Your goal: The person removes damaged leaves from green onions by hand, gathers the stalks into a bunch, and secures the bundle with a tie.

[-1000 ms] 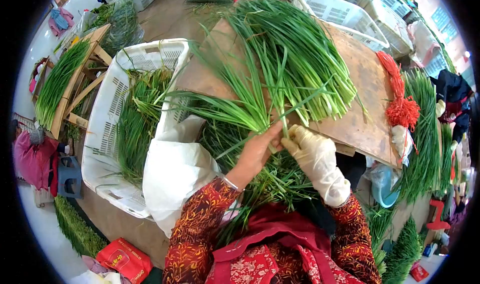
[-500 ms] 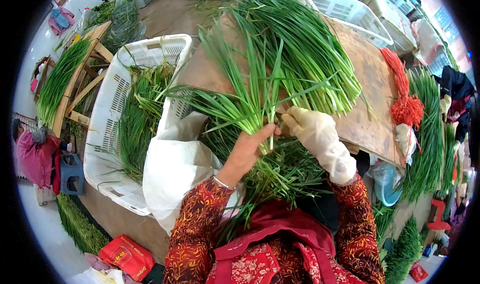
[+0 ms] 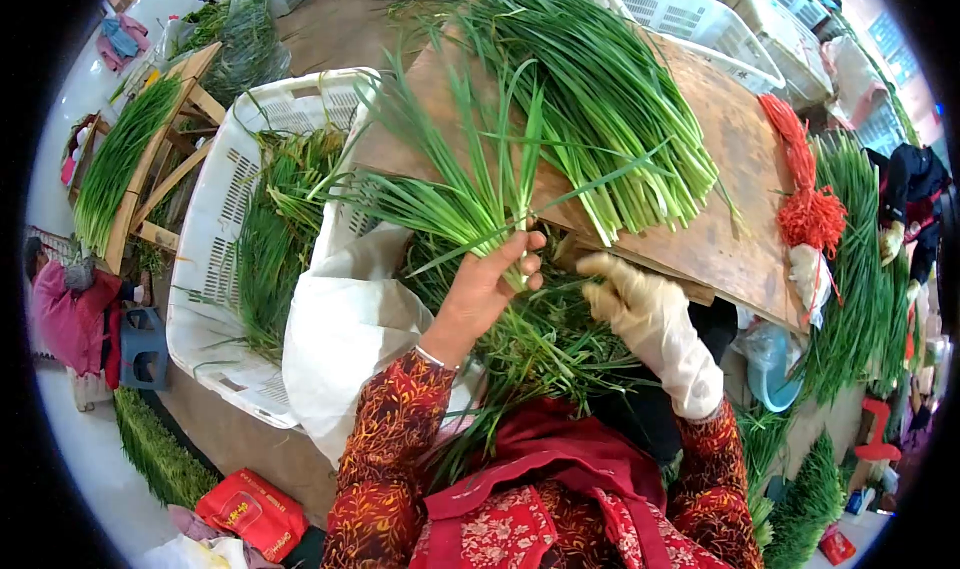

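Observation:
A small fan of green leafy stalks (image 3: 470,204) is gripped at its pale lower ends by my bare left hand (image 3: 485,289), the leaves spreading up and left. To its right, my right hand (image 3: 645,319) wears a pale glove. Its fingers are curled and blurred, and whether they hold anything is hard to see. A large pile of green stalks (image 3: 600,109) lies on the wooden board (image 3: 750,169) beyond my hands, stem ends toward me. Loose leaves (image 3: 560,344) are heaped below both hands.
A white crate (image 3: 210,269) with greens stands left, beside a white sack (image 3: 340,339). Red ties (image 3: 812,224) lie at the board's right edge. More greens (image 3: 850,269) lie farther right, where a person in dark clothes (image 3: 910,184) is partly visible. A blue stool (image 3: 143,349) is far left.
My left hand has moved slightly left with its stalks. My gloved right hand has drawn away from them, down and to the right.

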`<act>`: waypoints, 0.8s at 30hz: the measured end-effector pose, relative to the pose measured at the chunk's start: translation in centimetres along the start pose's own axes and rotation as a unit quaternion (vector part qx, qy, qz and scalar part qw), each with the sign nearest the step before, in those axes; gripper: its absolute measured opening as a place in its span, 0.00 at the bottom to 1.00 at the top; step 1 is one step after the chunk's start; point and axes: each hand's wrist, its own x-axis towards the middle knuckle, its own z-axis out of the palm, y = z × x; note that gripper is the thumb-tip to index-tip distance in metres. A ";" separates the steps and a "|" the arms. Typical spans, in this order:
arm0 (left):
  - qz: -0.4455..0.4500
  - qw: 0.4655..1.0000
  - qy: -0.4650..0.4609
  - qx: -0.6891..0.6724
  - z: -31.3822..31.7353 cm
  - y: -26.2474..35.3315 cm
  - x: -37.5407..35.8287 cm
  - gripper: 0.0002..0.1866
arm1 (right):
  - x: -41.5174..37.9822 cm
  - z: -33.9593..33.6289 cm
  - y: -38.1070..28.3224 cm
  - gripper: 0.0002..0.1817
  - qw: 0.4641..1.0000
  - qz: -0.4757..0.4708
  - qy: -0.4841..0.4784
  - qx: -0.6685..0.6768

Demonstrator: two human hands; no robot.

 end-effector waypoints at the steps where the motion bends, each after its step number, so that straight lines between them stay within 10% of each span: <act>1: -0.008 1.000 0.001 0.002 -0.2 -0.2 -0.1 0.11 | 1.1 0.3 -0.1 0.16 1.000 -0.005 0.016 0.007; 10: -0.038 0.998 -0.051 -0.020 -0.8 -0.2 -0.8 0.10 | 6.4 1.4 -0.5 0.12 0.970 0.089 -0.108 0.197; 20: 0.016 0.993 -0.113 -0.028 0.3 1.7 -1.5 0.12 | 2.7 -6.0 -1.5 0.12 0.902 -0.119 0.221 0.352; 24: 0.116 0.989 -0.070 -0.060 0.0 2.4 -0.2 0.11 | -2.2 -5.1 -0.7 0.19 0.919 0.146 -0.342 0.135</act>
